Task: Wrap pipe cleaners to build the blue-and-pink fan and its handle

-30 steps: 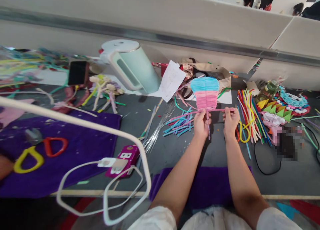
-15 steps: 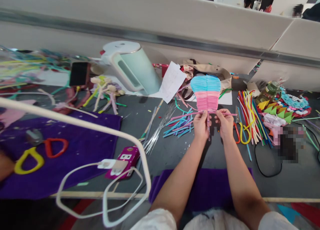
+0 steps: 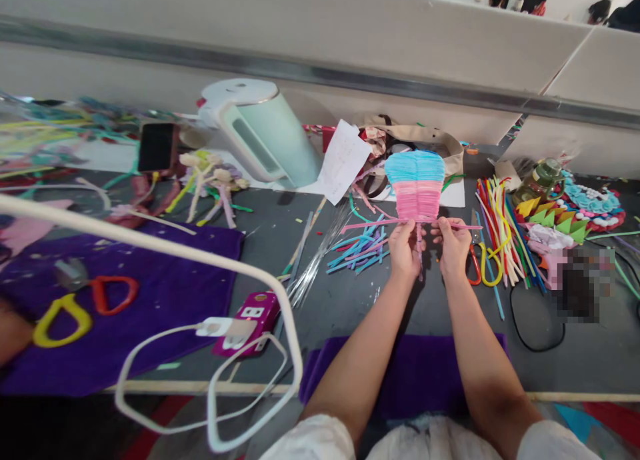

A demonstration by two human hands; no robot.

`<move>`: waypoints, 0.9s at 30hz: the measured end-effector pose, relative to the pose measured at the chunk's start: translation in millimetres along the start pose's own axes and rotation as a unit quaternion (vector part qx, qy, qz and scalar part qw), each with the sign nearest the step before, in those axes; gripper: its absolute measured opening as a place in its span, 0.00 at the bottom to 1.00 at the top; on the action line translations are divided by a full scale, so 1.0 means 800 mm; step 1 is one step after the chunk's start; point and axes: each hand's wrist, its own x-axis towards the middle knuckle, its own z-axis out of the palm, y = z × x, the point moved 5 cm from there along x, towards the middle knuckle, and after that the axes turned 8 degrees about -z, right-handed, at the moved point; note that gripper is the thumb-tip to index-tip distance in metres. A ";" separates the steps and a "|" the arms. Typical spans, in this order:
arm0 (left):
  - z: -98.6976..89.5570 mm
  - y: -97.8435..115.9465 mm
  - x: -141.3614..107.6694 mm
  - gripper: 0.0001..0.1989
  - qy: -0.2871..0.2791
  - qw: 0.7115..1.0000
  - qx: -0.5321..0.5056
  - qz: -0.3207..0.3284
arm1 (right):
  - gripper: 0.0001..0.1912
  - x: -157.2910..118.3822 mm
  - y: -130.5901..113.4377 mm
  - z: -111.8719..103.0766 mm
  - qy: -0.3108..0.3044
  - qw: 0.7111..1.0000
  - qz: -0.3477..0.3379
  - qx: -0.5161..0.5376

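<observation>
The left hand [image 3: 404, 250] has its fingers closed on the slim pink-and-lilac fuzzy stem [image 3: 419, 237], just below a fan-shaped panel of blue and pink fuzzy strips [image 3: 416, 183]; the right hand [image 3: 453, 247], a little apart from it, has its fingers pinched around a long pink fuzzy strip [image 3: 465, 227] that crosses the panel's narrow end; panel and strip are held in front of the person, above the dark grey bench [image 3: 340, 320]. What could go wrong, as I judge it: a harder pull from the right hand than the left fingers can resist might drag the strip lopsided or twist the panel on its stem; a slackened left grip could let the panel tip; the strip's left end, lying across the view of a loose pile of short blue and lilac fuzzy pieces [image 3: 353, 253], might snag there if the hands dropped; the orange-and-yellow-handled scissors [image 3: 487, 267] lie just beyond the right hand, where an elbowing sweep could knock them. The panel's broad blue end points away from the person; its narrow pink end and the stem point back towards the person; its long axis runs along the stem, nearly square to the strip.
</observation>
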 end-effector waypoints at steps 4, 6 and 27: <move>0.000 0.002 -0.002 0.15 0.009 1.000 -0.002 0.012 | 0.15 0.000 -0.001 0.001 -0.007 1.000 -0.008 -0.003; -0.001 0.003 -0.002 0.15 0.017 1.000 -0.003 0.017 | 0.15 -0.001 -0.002 0.001 -0.011 1.000 -0.010 -0.005; -0.003 0.006 -0.006 0.11 0.059 0.997 0.030 0.035 | 0.17 -0.003 0.002 0.010 -0.052 0.998 0.028 0.032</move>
